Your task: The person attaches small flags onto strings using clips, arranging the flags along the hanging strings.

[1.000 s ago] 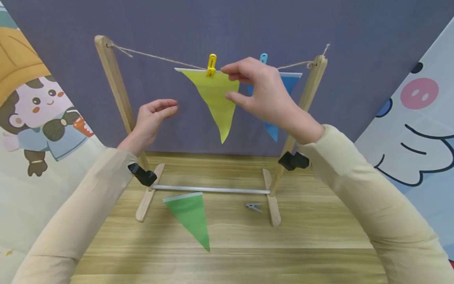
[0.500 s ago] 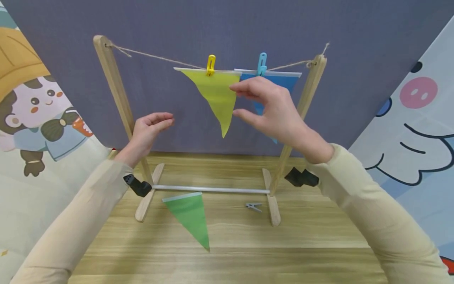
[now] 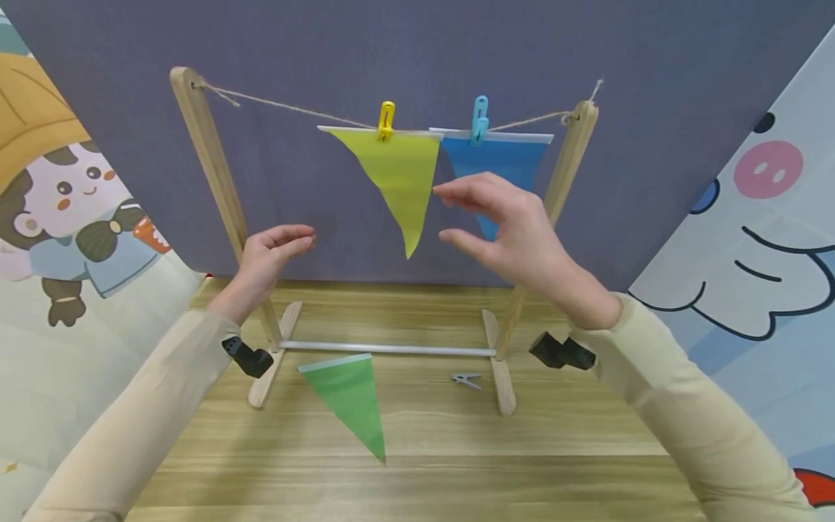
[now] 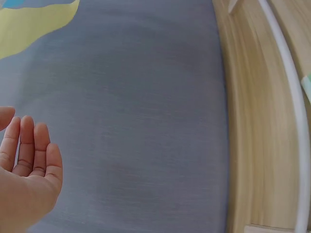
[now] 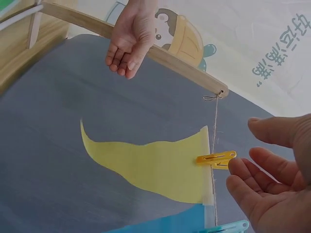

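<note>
A yellow pennant hangs from a twine line, held by a yellow clothespin. To its right a blue pennant hangs under a light blue clothespin. My right hand is in front of the blue pennant, thumb and fingers apart, with nothing between them. My left hand stays beside the left post, fingers loosely bent and holding nothing; its palm shows in the left wrist view. On the table lie a green pennant and a grey clothespin.
The wooden frame has a left post, a right post and a white crossbar low down. It stands on a wood-grain table. A grey cloth panel rises behind; printed cartoon panels flank both sides.
My right hand has come down from the yellow pennant's top edge, uncovering the light blue clothespin. The left hand has also lowered. Both pennants stay hanging.
</note>
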`<state>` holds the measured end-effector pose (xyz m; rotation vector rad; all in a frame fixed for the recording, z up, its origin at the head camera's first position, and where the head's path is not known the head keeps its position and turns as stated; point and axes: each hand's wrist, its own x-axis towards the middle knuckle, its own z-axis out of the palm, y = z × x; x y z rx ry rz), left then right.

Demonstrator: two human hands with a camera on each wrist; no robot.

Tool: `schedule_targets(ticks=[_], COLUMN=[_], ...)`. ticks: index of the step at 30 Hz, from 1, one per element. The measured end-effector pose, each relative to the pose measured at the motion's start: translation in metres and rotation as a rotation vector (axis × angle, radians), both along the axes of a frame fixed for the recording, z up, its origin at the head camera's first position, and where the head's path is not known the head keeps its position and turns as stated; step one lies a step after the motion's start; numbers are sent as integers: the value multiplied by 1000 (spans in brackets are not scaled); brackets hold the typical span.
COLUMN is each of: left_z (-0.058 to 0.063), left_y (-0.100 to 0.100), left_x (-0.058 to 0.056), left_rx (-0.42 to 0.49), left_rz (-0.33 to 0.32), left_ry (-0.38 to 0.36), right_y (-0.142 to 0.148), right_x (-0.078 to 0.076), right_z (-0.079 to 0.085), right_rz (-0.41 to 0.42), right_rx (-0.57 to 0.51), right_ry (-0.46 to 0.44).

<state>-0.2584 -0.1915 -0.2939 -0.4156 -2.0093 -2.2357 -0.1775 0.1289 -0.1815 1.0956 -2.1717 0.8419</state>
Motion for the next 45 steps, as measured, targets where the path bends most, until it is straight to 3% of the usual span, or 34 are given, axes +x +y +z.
schedule_targets(ticks=[11,17,37,45], left_z=[-16,-26,-56,-74], left_y=[-5,-9,-11,-11], left_x=[7,9,16,18], left_rx=[-23,-11,-38,-75], left_rz=[20,-7,-11,40], left_ry=[-37,-56,-103,-122], right_y=[10,14,29,31], right_x=[5,7,15,16], right_z=[-17,-25,-57,-74], right_rz=[22,45,-18,13], right_rx=[-3,-41,-57,-126], right_ry=[3,-28,-112,-161])
